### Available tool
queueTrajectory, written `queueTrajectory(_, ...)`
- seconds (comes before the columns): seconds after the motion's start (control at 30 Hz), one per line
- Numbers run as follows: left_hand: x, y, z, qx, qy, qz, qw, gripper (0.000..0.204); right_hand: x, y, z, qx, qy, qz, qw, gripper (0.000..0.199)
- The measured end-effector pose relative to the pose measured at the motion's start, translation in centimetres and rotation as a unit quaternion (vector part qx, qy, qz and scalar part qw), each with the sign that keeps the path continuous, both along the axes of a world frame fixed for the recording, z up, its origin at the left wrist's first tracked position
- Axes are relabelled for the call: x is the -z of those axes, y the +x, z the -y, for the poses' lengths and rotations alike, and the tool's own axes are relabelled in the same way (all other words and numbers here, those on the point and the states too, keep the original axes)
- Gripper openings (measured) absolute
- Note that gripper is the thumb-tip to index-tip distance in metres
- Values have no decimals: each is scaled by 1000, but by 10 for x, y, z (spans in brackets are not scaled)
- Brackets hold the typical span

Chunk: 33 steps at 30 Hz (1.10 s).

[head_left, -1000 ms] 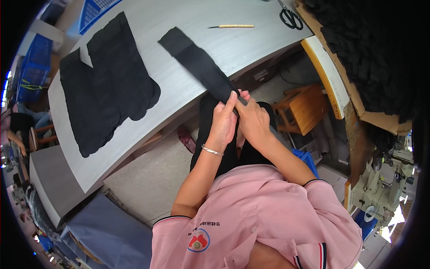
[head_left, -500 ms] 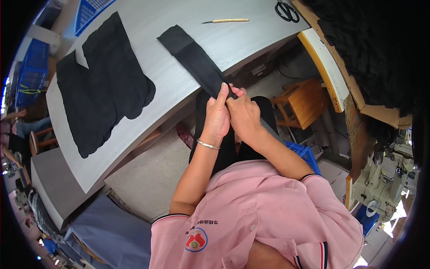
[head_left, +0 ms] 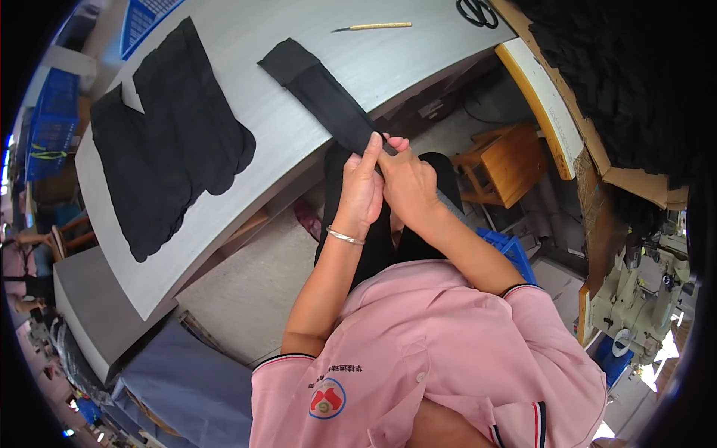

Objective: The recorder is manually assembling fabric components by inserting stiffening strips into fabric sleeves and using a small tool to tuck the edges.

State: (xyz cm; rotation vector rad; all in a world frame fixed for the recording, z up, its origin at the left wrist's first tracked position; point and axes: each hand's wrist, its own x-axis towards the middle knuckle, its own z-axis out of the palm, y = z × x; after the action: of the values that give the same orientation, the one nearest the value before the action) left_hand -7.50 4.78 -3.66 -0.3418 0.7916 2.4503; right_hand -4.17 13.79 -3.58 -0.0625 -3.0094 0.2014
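Observation:
A long black sock (head_left: 328,97) lies across the table's front edge, its folded cuff end on the tabletop. The near end hangs over the edge, gripped between my two hands. My left hand (head_left: 362,187), with a silver bangle at the wrist, pinches the sock with the thumb on top. Right against it, my right hand (head_left: 407,183) has its fingers curled round the same end. What the fingertips do there is partly hidden. Left of the held sock, a pile of similar black socks (head_left: 168,142) lies flat on the table.
The grey-white table (head_left: 269,142) curves round in front of me. On it are a thin pointed tool (head_left: 373,27) and black-handled scissors (head_left: 476,13). A carton of black fabric (head_left: 605,89) stands at the right, above a wooden stool (head_left: 511,164). A sewing machine (head_left: 642,291) stands lower right.
Both hands keep hold of the sock's near end in nearly the same place. My right fingers have shifted slightly on it, and the whole view has moved a little.

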Motion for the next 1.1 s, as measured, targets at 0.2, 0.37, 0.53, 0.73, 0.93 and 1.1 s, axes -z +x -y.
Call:
queueTrajectory(0.2,-2,0,-7,-38,-7,43,998,31,-26,38,-18,-38,21,46,998,50)
queueTrajectory(0.37,4,1,-4,-32,5,50,998,28,-27,65,-19,4,-54,67,996,68)
queueTrajectory(0.53,11,1,-4,-37,15,-5,999,27,-9,31,-4,30,26,-2,999,40)
queueTrajectory(0.73,13,2,-3,-15,38,-2,999,29,-4,0,7,38,49,65,996,22)
queueTrajectory(0.93,13,5,0,-8,54,16,998,34,-22,52,-13,2,18,-43,999,55)
queueTrajectory(1.1,12,5,-5,-16,-7,-23,1000,31,-16,35,-8,22,54,-7,998,49)
